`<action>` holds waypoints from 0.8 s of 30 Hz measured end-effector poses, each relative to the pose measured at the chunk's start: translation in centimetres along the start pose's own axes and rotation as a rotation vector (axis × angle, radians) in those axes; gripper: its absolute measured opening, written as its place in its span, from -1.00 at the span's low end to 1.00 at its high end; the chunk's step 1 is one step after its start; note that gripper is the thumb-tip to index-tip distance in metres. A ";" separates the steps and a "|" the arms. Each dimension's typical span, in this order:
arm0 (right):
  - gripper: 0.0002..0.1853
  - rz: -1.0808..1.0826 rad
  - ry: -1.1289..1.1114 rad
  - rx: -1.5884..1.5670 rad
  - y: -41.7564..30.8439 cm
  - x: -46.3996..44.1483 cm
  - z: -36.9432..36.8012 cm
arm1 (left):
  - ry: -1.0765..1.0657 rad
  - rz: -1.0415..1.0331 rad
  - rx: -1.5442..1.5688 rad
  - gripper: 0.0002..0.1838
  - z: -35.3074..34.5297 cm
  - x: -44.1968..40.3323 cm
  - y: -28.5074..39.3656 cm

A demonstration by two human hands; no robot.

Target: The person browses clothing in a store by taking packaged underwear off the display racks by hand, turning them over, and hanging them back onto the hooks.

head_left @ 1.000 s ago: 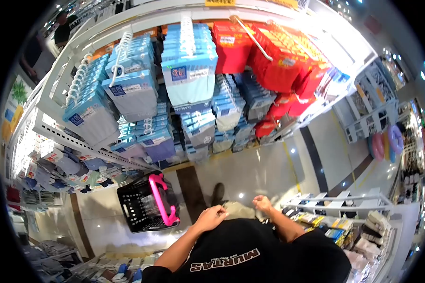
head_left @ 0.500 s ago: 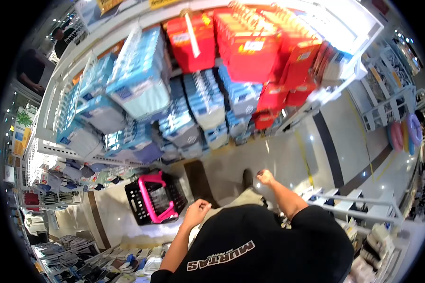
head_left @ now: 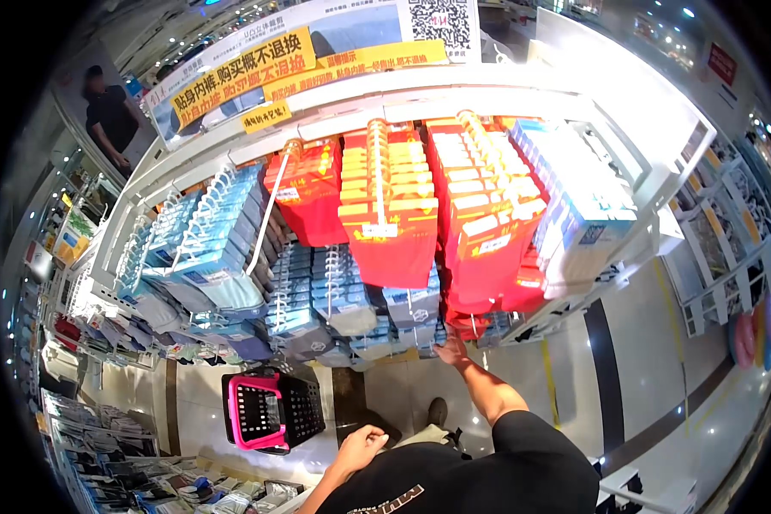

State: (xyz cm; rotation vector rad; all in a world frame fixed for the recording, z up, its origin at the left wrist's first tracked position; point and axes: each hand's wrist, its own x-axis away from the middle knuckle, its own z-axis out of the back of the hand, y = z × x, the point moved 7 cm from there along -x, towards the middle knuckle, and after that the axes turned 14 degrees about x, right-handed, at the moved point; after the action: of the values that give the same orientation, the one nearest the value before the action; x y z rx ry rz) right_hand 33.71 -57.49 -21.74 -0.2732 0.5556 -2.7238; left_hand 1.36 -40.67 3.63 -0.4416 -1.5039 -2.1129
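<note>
My right hand (head_left: 455,347) reaches forward to the lower edge of the rack, fingers apart, just under the hanging red packages (head_left: 488,248); whether it touches the lowest ones is unclear. Nothing shows in it. My left hand (head_left: 364,446) is held near my body, low in the view, with its fingers curled; whatever it may hold is hidden. Blue packages (head_left: 218,257) hang on white hooks at the left of the rack, and more blue-topped ones (head_left: 343,295) hang in a lower row. Another red stack (head_left: 390,231) hangs at the centre.
A black basket with a pink handle (head_left: 255,411) stands on the floor at the left. White rack rails (head_left: 488,86) cross the top below a sign (head_left: 317,68). Socks or similar goods (head_left: 103,437) fill a lower-left display. Another white rack (head_left: 720,223) stands right.
My right hand has moved forward to the rack and its fingers have spread. My left hand stays near my body. The view has shifted, bringing the sign and the red packages nearer the centre.
</note>
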 end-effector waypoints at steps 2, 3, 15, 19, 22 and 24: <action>0.02 -0.114 -0.052 -0.058 -1.0 -1.5 1.1 | 0.044 0.007 0.056 -0.61 -0.1 -0.3 -1.7; 0.03 -0.069 -0.074 -0.062 -1.2 -2.7 0.0 | 0.053 0.022 0.073 -0.62 -0.1 -0.1 -1.5; -0.07 0.094 0.073 0.088 -0.3 -3.6 -7.0 | 0.199 -0.014 0.209 -0.67 0.2 -1.8 -2.3; -0.23 -0.066 0.047 -0.020 -0.5 -1.6 -3.2 | 0.164 -0.080 0.172 -0.68 -0.2 -2.7 0.4; -0.40 0.043 0.192 -0.117 0.7 1.5 -2.4 | 0.094 -0.209 0.169 -0.74 -0.6 -2.8 4.1; -0.48 0.165 0.140 -0.172 3.8 4.4 -5.8 | 0.050 -0.242 0.263 -0.76 -0.2 -3.2 6.1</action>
State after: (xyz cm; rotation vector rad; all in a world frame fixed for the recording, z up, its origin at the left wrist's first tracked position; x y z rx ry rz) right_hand 29.33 -60.40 -28.07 -0.0744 0.8157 -2.5516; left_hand 7.54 -41.78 6.60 -0.1147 -1.8529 -2.0417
